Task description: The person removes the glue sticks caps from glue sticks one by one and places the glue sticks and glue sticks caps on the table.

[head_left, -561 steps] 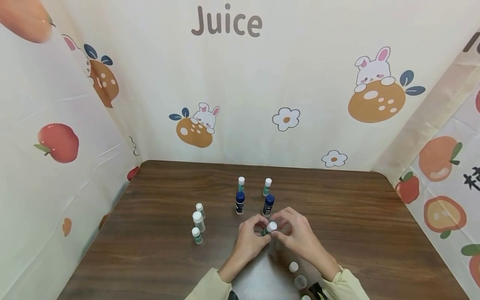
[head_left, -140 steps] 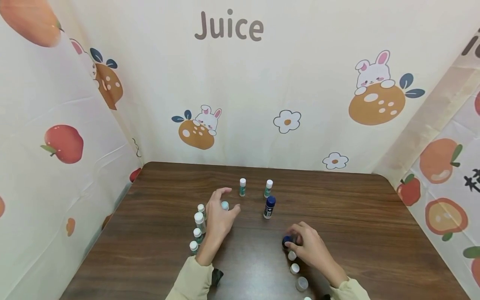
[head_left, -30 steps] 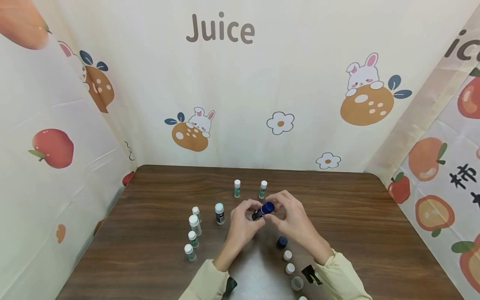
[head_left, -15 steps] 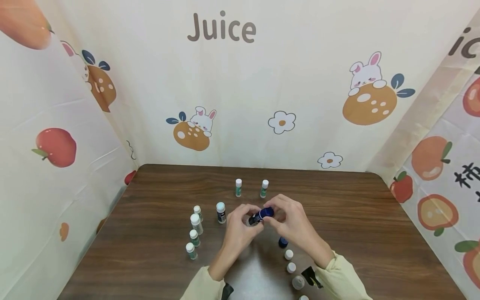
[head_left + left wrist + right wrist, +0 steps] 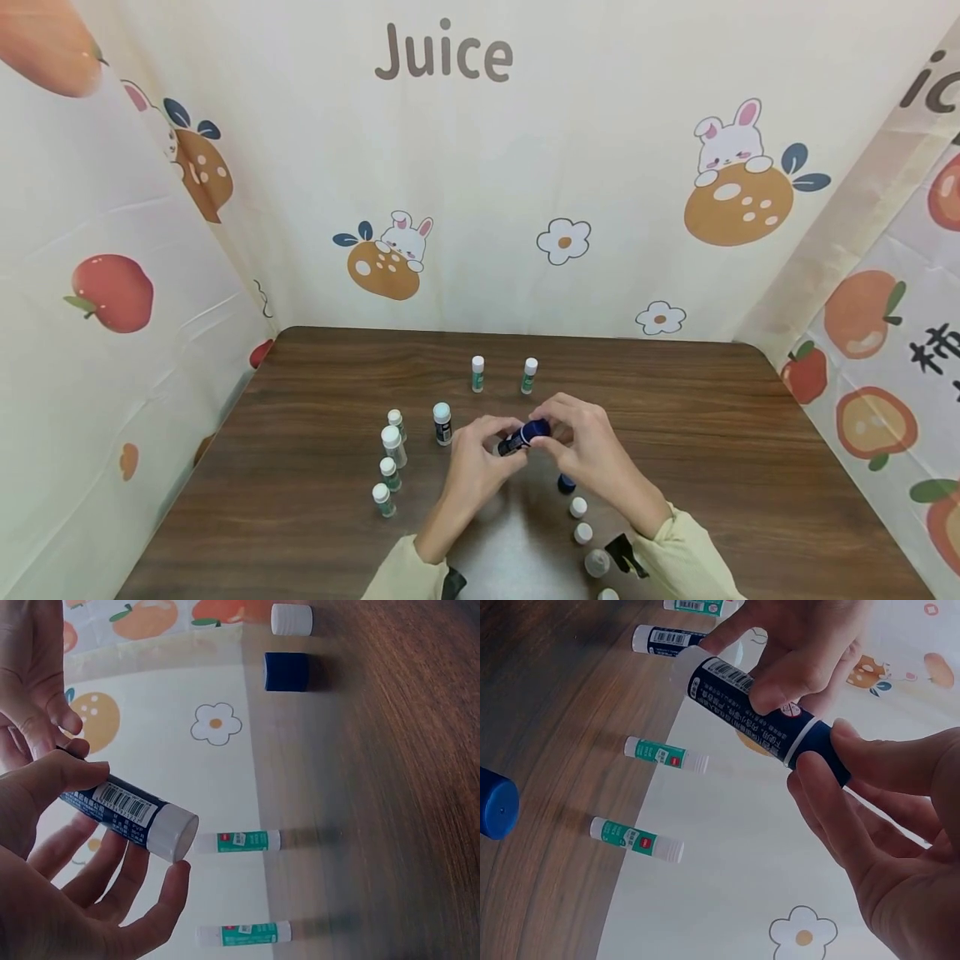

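Observation:
A navy glue stick (image 5: 750, 705) with a blue cap (image 5: 825, 754) is tilted between both hands above the table. My left hand (image 5: 476, 458) holds its labelled body, with the white base end showing in the left wrist view. My right hand (image 5: 588, 442) pinches the blue cap between thumb and fingers; the cap sits on the body. Two small green glue sticks with white caps, a left one (image 5: 477, 375) and a right one (image 5: 529, 377), stand behind the hands. A navy-labelled stick (image 5: 442, 425) with a pale top stands left of my left hand.
Several sticks with white tops, including a front one (image 5: 383, 500), stand in a row on the left of the wooden table (image 5: 262, 500). A loose blue cap (image 5: 286, 672), white caps (image 5: 582, 533) and a translucent cap (image 5: 597, 563) line up beside the right forearm.
Both hands came together on the second navy glue stick, lifted from the table; over the last second it tipped flatter. Earlier, a blue cap was set down right and its pale-topped stick left.

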### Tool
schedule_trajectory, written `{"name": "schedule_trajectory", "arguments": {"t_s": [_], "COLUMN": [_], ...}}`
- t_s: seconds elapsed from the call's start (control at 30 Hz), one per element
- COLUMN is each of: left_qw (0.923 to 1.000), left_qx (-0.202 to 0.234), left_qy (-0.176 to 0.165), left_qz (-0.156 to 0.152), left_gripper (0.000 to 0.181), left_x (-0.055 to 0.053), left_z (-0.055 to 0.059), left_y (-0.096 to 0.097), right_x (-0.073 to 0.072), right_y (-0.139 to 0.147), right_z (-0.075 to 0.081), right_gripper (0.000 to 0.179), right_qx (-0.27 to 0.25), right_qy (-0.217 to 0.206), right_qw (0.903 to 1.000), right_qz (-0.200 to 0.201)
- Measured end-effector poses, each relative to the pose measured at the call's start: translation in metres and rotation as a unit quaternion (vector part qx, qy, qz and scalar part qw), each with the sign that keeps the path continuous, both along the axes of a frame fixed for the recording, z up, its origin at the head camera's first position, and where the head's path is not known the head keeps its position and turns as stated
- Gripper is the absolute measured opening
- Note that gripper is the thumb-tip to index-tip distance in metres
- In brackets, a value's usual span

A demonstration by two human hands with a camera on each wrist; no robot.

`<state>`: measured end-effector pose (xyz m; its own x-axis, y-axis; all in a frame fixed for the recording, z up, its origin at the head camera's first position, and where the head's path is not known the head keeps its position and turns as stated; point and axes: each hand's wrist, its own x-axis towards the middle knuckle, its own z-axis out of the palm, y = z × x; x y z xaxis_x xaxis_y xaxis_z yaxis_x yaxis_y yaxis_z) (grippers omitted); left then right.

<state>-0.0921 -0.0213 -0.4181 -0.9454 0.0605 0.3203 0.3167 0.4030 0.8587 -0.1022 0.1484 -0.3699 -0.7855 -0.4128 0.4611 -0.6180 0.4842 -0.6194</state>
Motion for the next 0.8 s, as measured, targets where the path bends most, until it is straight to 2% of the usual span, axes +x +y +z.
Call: {"name": "schedule_trajectory", "arguments": {"t_s": [0.23, 0.57, 0.8], "left_qw": [0.9997, 0.9991, 0.9974], "left_qx": [0.015, 0.012, 0.014], "left_qy": [-0.004, -0.024, -0.048], "left_qz": [-0.021, -0.031, -0.052], "left_gripper": [0.022, 0.027, 0.027], "left_x": [-0.0008, -0.0017, -0.0027], "left_z": [-0.0019, -0.0049, -0.0065], "left_y": [-0.0014, -0.0051, -0.0094], "right_x": [-0.0004, -0.0021, -0.0026], "right_y": [0.0023, 0.0051, 0.0041], "right_z": [0.0008, 0.0014, -0.0007], "right_gripper": [0.024, 0.027, 0.032], "right_qx": [0.011, 0.027, 0.024], "right_qy": [0.001, -0.010, -0.005], "right_qw": [0.9997, 0.9986, 0.9979], "right_qz": [0.019, 0.045, 0.059]}}
